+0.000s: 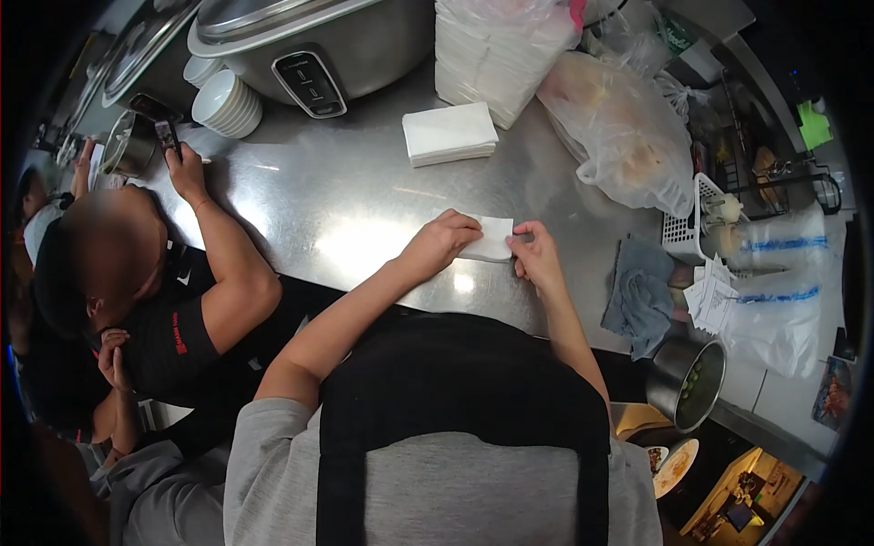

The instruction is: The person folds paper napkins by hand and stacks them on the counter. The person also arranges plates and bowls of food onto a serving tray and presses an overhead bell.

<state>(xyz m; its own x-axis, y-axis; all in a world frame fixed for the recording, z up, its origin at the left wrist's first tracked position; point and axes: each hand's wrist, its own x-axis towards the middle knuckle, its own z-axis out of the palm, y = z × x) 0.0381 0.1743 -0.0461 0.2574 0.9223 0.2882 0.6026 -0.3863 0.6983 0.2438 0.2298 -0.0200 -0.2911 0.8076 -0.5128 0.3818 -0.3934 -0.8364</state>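
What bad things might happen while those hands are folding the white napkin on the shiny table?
1. The left hand and right hand pinch the napkin by its ends only, so the fold might come out crooked.
2. The stack of napkins lies near a leaning plastic bag; if the bag slumps, it might push or cover them.
3. A co-worker's arm rests on the same steel counter and might bump the folding hands.
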